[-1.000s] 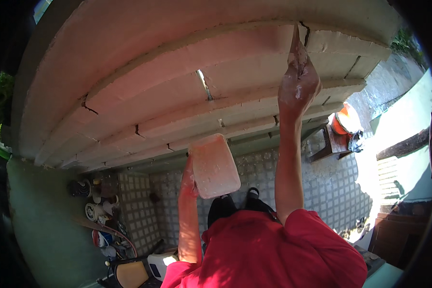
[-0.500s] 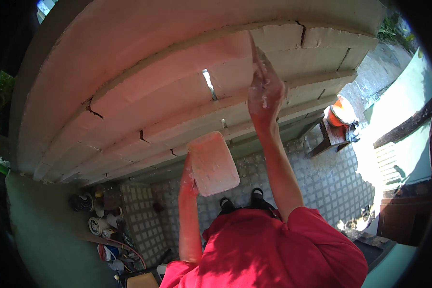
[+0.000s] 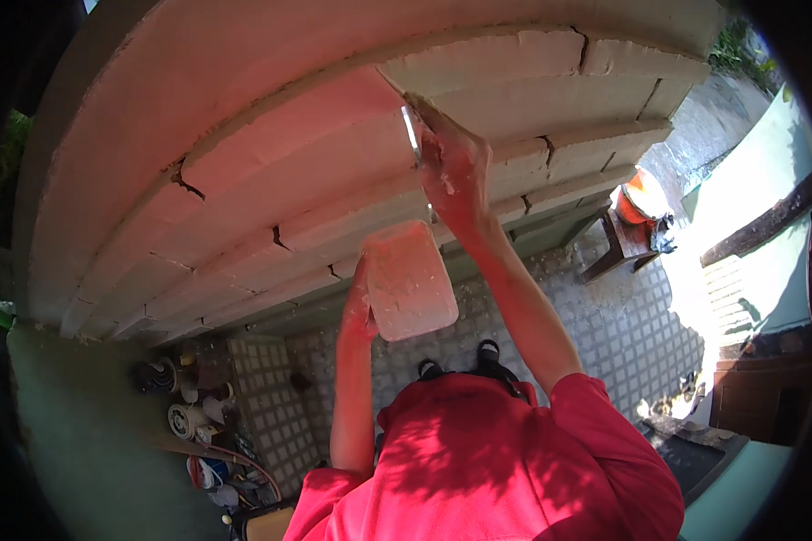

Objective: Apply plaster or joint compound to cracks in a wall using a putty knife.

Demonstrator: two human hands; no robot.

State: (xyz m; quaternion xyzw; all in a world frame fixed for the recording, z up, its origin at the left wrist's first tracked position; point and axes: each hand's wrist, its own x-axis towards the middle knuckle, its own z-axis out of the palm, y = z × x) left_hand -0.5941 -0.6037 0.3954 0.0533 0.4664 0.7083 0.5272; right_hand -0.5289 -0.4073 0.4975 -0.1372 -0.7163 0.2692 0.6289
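Pale rectangular container [image 3: 412, 284], round-cornered, with blotchy smears across its face

Short-sleeved red cloth shirt [image 3: 505, 460], dappled with shadow; rectangular pinkish-white container [image 3: 412, 284]; stepped cream wall [image 3: 514, 95], pink-tinged leftward; grey tiled floor [image 3: 604, 320] patterned in pale squares; round orange-and-white bucket [image 3: 637, 200].
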